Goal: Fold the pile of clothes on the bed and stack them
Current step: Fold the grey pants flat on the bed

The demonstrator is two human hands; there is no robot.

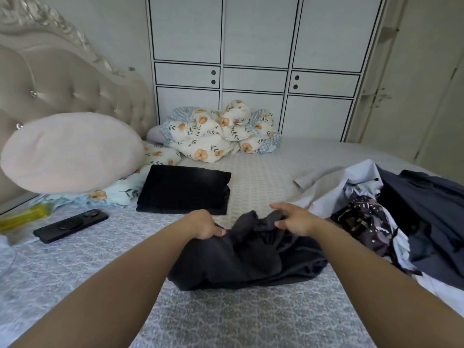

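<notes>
Head view: a crumpled dark grey garment (247, 252) lies bunched on the bed (226, 320), just in front of the person. The left hand (204, 225) grips its upper edge at the garment's 10 o'clock, fingers curled into the cloth. The right hand (292, 218) sits at its 1 o'clock with fingers partly spread; it touches the fabric, but whether it pinches any I cannot tell. One folded black garment (184, 189) lies flat at 11 o'clock from the hands, near but apart. The unfolded pile of clothes (391, 209) sprawls at 3 o'clock, its edge beside the grey piece.

The step in hand looks to be opening out the grey garment. To do it well, each hand should find a true corner or seam rather than a random bunch, then lift and draw apart so the cloth hangs free before it is laid flat on the bare patch of bed. Keeping it off the pile at 3 o'clock would avoid tangling. A phone (71, 225) lies at 9 o'clock, well apart.
</notes>
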